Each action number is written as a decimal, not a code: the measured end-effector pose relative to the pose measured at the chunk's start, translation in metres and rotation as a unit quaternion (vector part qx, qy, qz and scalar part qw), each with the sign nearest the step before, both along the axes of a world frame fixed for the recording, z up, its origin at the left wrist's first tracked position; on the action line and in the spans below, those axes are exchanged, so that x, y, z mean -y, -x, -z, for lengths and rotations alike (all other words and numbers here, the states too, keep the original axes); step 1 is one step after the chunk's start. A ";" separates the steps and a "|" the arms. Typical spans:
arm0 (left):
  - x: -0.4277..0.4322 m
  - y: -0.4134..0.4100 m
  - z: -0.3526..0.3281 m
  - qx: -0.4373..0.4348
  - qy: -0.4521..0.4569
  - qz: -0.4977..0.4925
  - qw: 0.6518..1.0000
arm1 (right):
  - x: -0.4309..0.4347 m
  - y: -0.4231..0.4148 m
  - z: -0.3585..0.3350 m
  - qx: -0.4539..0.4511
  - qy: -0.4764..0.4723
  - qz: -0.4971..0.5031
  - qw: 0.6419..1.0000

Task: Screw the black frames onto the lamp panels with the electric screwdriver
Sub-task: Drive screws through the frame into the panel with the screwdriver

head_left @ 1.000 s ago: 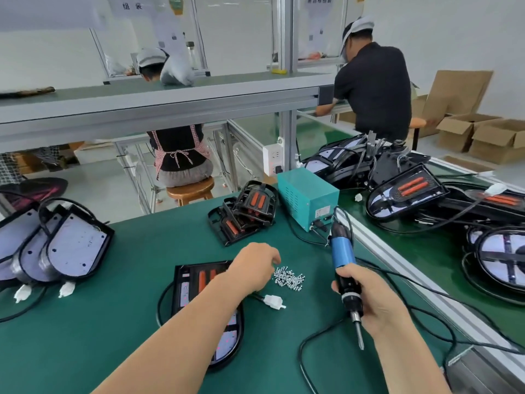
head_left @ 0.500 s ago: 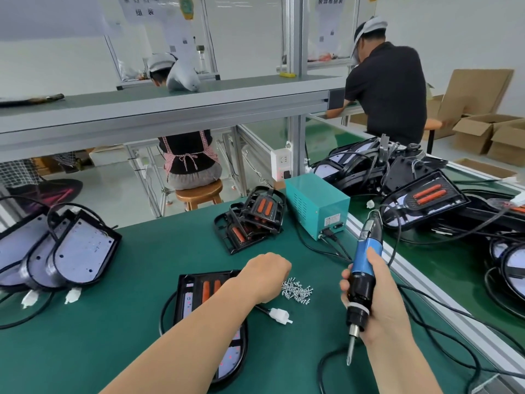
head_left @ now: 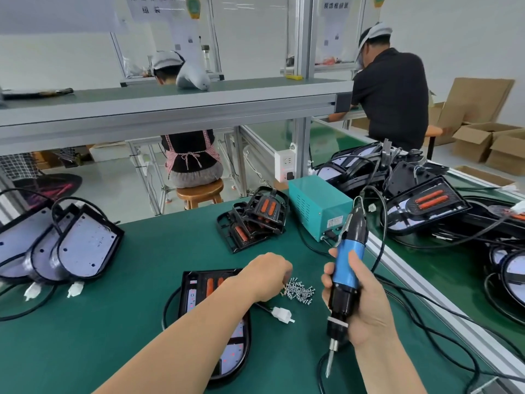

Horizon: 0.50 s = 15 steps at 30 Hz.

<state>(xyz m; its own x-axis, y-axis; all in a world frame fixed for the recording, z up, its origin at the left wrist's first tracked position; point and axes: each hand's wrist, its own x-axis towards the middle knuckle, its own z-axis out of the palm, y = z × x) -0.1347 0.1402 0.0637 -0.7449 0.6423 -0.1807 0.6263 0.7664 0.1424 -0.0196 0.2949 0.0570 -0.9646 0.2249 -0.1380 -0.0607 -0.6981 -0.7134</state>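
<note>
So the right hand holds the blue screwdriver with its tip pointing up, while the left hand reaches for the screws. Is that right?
Nearly. The head view shows the screwdriver with its tip pointing down, not up; the rest holds.

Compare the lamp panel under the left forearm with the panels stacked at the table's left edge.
The panel under the left forearm lies flat and carries a black frame with orange strips; the stacked panels lean overlapped, showing bare white boards without frames. Both have black cables ending in white connectors.
</note>
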 end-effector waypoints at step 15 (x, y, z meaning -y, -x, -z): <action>0.020 -0.012 -0.010 0.084 -0.203 -0.086 0.972 | 0.015 0.021 -0.012 0.001 0.024 0.014 1.000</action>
<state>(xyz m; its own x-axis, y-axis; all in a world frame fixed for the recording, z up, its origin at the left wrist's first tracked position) -0.1226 0.1200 0.0741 -0.8295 0.5545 -0.0668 0.4352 0.7167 0.5450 -0.0403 0.2796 0.0686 -0.9578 0.2441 -0.1519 -0.0782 -0.7296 -0.6794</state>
